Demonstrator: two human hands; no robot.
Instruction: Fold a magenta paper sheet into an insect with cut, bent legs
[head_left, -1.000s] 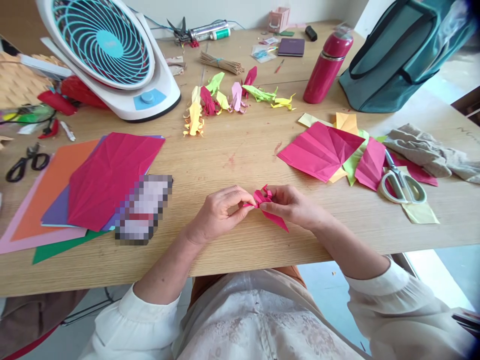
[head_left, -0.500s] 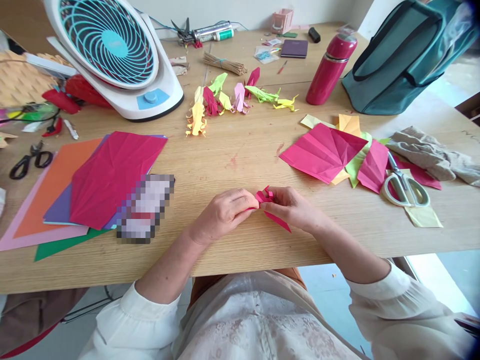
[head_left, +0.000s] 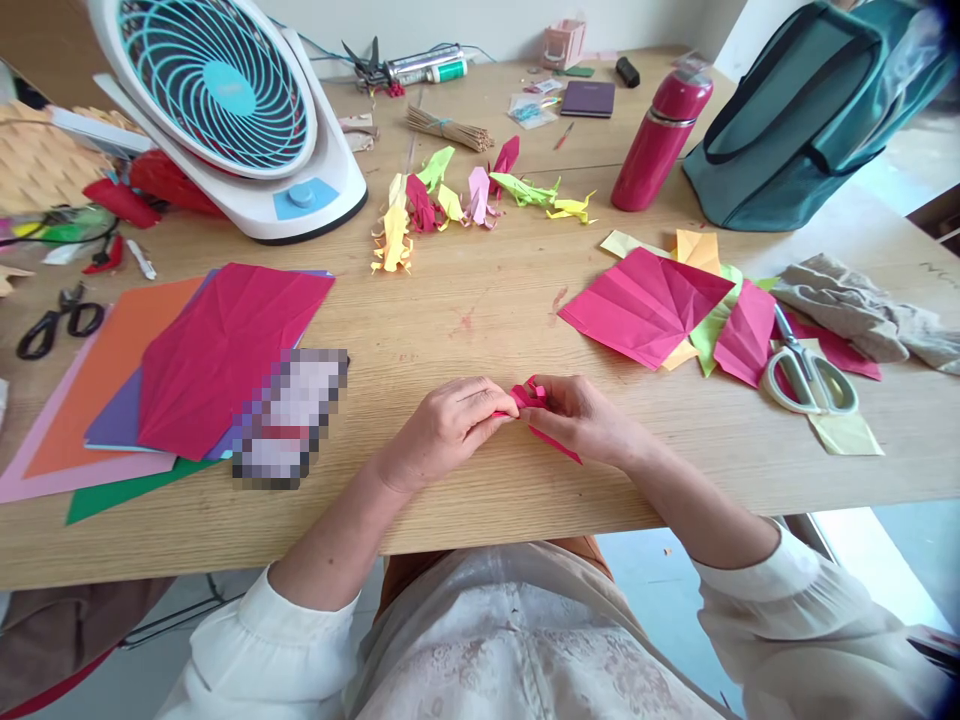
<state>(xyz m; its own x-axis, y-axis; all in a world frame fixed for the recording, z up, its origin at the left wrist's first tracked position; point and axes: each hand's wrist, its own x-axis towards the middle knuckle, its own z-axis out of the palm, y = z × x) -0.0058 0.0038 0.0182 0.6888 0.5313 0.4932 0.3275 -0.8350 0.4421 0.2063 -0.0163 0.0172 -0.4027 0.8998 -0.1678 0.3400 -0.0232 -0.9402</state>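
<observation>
Between my two hands is a small piece of folded red-pink paper (head_left: 556, 444), held just above the near part of the table. My left hand (head_left: 456, 425) pinches its left end between thumb and fingers. My right hand (head_left: 581, 415) grips it from the right, thumb on top, and a flat pointed part sticks out below that hand. Small folded strips curl up between the fingertips. Both hands hide much of the paper. Farther back stands a row of folded paper insects, among them an orange one (head_left: 393, 240) and a pink one (head_left: 478, 195).
Left are a stack of coloured sheets (head_left: 112, 340), a blurred-out phone-like object (head_left: 292, 420), black scissors (head_left: 60, 322) and a fan (head_left: 300, 195). Right are creased red sheets (head_left: 645, 305), white-handled scissors (head_left: 811, 380), a grey cloth (head_left: 855, 300), a red bottle (head_left: 660, 145) and a teal bag (head_left: 787, 130).
My right fingers have shifted very slightly on the folded paper, covering a bit more of its upper strips. Otherwise the hands and table look the same.
</observation>
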